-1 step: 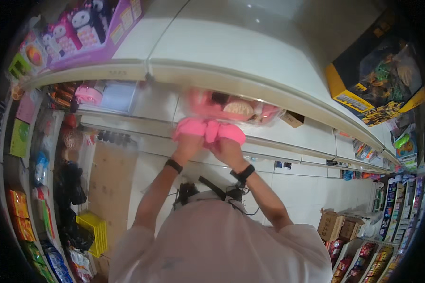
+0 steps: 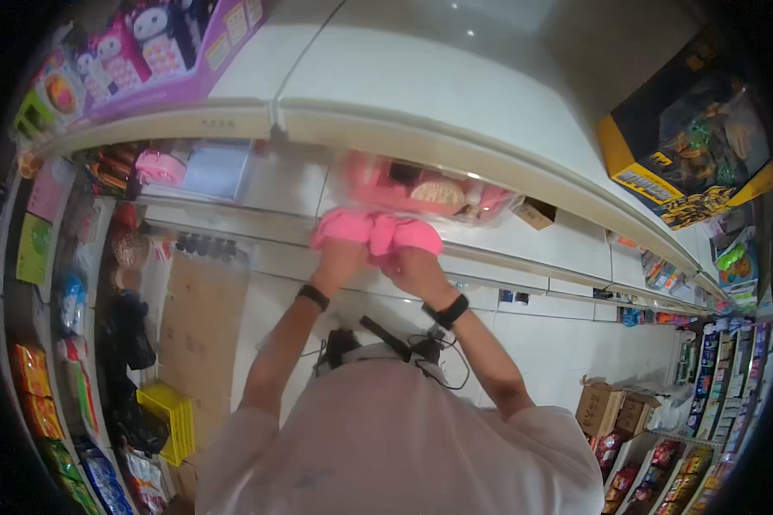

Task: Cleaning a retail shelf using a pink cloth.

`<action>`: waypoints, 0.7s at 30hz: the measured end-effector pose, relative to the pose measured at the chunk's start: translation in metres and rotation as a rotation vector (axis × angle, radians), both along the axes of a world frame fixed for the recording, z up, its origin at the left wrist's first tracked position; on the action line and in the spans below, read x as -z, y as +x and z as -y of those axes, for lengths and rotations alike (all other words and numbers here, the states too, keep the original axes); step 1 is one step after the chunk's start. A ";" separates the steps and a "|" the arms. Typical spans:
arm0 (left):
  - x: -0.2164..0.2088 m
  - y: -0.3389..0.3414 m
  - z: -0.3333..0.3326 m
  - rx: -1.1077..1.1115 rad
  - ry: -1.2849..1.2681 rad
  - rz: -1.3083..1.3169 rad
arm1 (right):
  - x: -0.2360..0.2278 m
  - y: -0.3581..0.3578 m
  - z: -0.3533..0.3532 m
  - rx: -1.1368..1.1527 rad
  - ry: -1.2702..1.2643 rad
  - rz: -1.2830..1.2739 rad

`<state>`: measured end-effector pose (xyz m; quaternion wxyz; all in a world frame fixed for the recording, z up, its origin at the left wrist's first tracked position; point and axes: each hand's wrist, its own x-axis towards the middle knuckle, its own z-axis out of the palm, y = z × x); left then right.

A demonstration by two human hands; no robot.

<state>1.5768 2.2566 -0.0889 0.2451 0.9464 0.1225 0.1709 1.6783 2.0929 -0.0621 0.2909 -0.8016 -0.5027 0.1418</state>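
Next to nothing has just changed: my left hand (image 2: pixel 342 260) and right hand (image 2: pixel 417 271) are still closed around the pink bow (image 2: pixel 385 232), so the handling stands where it did. The bow is just off twelve o'clock from centre, at the front edge of the shelf (image 2: pixel 290 184); whether it touches, I can't tell. I count one bow, two wristbands (image 2: pixel 446 312), one pink pack (image 2: pixel 362 182) near the bow at one o'clock, one purple box (image 2: pixel 204 77) at ten, one black-yellow box (image 2: pixel 631 165) at two, and one yellow crate (image 2: pixel 182 421) at eight.
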 end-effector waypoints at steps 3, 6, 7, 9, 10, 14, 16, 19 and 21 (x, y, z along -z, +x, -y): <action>0.001 -0.010 -0.010 -0.004 -0.049 0.190 | -0.051 -0.004 -0.003 -0.419 -0.052 -0.008; 0.037 -0.007 -0.009 -0.008 -0.079 0.208 | -0.185 -0.056 -0.003 -0.500 0.072 -0.049; 0.051 -0.006 -0.006 -0.003 -0.088 0.203 | -0.215 -0.074 -0.002 -0.485 0.286 -0.031; 0.080 0.002 -0.007 -0.097 0.073 0.170 | -0.256 -0.091 0.008 -0.681 0.392 -0.083; 0.079 0.006 -0.007 -0.045 0.210 0.226 | -0.267 -0.093 0.013 -0.839 0.423 -0.116; 0.089 0.010 -0.005 -0.111 0.415 0.495 | -0.275 -0.102 0.021 -1.312 0.477 -0.304; 0.081 0.010 -0.006 -0.121 0.420 0.600 | -0.276 -0.105 0.025 -1.371 0.504 -0.339; 0.085 0.010 -0.007 -0.077 0.322 0.464 | -0.276 -0.106 0.026 -1.384 0.540 -0.351; 0.084 0.008 -0.011 -0.068 0.281 0.520 | -0.275 -0.105 0.024 -1.405 0.569 -0.372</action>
